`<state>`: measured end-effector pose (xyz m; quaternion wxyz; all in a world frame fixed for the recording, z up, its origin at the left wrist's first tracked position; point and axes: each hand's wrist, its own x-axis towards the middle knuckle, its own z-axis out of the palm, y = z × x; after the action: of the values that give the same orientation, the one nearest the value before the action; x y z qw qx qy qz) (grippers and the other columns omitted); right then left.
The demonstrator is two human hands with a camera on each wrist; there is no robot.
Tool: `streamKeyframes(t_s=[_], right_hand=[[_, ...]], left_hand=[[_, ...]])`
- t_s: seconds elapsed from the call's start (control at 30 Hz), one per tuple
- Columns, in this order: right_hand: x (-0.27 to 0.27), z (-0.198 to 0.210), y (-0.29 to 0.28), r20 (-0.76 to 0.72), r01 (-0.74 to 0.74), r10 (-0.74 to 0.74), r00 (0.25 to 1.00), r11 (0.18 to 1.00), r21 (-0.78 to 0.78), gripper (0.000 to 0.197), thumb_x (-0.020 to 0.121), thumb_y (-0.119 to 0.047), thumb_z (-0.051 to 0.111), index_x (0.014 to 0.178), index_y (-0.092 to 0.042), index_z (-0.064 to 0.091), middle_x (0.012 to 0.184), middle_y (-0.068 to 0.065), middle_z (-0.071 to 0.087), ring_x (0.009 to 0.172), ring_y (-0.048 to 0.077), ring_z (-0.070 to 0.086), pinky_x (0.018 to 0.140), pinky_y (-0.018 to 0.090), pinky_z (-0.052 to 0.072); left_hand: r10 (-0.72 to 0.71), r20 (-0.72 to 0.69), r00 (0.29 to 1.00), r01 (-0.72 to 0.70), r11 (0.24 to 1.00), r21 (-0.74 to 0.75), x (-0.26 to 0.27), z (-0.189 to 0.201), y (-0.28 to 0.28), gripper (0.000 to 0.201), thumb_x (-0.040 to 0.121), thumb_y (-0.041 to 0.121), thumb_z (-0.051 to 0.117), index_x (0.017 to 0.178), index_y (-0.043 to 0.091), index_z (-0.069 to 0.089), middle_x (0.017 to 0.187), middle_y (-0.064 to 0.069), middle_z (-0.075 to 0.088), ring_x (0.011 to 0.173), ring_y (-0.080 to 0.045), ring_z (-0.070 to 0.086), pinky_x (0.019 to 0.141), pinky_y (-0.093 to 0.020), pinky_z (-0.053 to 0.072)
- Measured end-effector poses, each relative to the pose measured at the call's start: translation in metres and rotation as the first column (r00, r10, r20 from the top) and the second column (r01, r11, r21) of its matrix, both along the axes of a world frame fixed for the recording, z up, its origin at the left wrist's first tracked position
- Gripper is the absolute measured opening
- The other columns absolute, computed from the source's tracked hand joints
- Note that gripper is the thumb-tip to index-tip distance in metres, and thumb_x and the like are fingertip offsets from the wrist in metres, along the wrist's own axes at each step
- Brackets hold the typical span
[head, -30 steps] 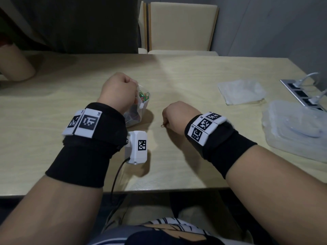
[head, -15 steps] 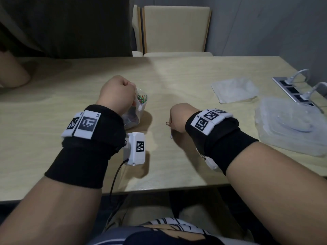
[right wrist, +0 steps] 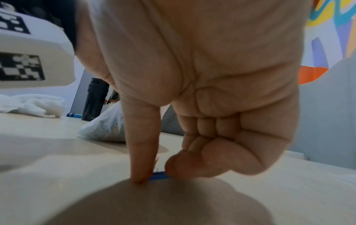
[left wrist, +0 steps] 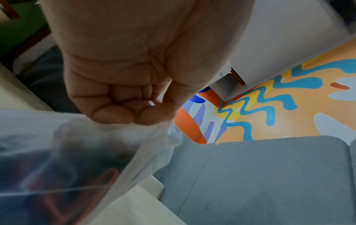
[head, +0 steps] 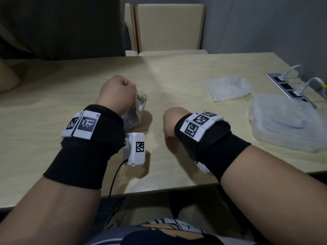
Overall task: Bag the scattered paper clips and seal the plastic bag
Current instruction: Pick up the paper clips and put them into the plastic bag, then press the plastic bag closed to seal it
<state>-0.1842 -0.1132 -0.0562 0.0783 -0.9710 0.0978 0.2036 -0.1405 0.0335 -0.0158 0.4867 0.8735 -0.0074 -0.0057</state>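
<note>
My left hand (head: 116, 92) grips the top of a small clear plastic bag (head: 137, 112) that stands on the table, with several coloured paper clips (head: 142, 99) showing inside. In the left wrist view the fist (left wrist: 123, 100) closes on the bag's film (left wrist: 80, 144). My right hand (head: 169, 121) is to the right of the bag, fingertips down on the wood. There its thumb and forefinger (right wrist: 156, 175) pinch a blue paper clip (right wrist: 159, 177) against the tabletop, with an orange sliver beside it. The other fingers are curled into the palm.
A folded pale cloth (head: 228, 87) and a clear plastic lid (head: 286, 121) lie at the right, by a socket strip (head: 290, 85). A chair (head: 169, 27) stands behind the table. Someone's arm (head: 7, 76) rests at the far left. The table's near edge (head: 159, 189) runs under my forearms.
My right hand has dipped so its fingertips meet the tabletop, still with a clip at its fingers. The left hand and the bag have stayed put.
</note>
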Motion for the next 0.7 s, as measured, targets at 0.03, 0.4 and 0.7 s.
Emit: streamKeyframes(t_s=[0.03,0.4,0.7], right_hand=[[0.000,-0.003,0.001,-0.007,0.010,-0.010,1.000,1.000,0.028,0.031,0.083,-0.020,0.062,0.113,-0.012,0.066,0.106,0.011,0.063,0.099,0.030,0.063,0.081,0.037,0.052],[0.012,-0.026,-0.009,-0.018,0.078,-0.076,0.997,0.990,0.118,0.035,0.069,-0.046,0.067,0.075,-0.011,0.063,0.084,0.009,0.067,0.078,0.034,0.063,0.080,0.040,0.051],[-0.026,0.038,-0.064,0.267,0.211,-0.406,0.874,0.812,0.545,0.016,0.083,-0.020,0.058,0.097,-0.015,0.054,0.099,0.009,0.068,0.091,0.026,0.062,0.066,0.029,0.044]], left_hand=[[0.006,-0.003,1.000,-0.006,1.000,-0.008,0.000,0.002,-0.002,0.011,0.086,0.010,0.058,0.095,0.007,0.063,0.097,-0.017,0.069,0.101,-0.042,0.065,0.090,-0.055,0.054],[-0.039,0.013,0.999,0.039,0.999,-0.034,0.000,-0.003,-0.017,0.017,0.091,0.022,0.049,0.077,0.020,0.058,0.090,-0.011,0.067,0.095,-0.038,0.066,0.087,-0.051,0.056],[-0.188,0.017,0.982,0.189,0.982,-0.022,0.007,-0.004,-0.047,0.011,0.092,0.018,0.055,0.081,0.018,0.058,0.080,-0.004,0.061,0.085,-0.032,0.059,0.077,-0.042,0.052]])
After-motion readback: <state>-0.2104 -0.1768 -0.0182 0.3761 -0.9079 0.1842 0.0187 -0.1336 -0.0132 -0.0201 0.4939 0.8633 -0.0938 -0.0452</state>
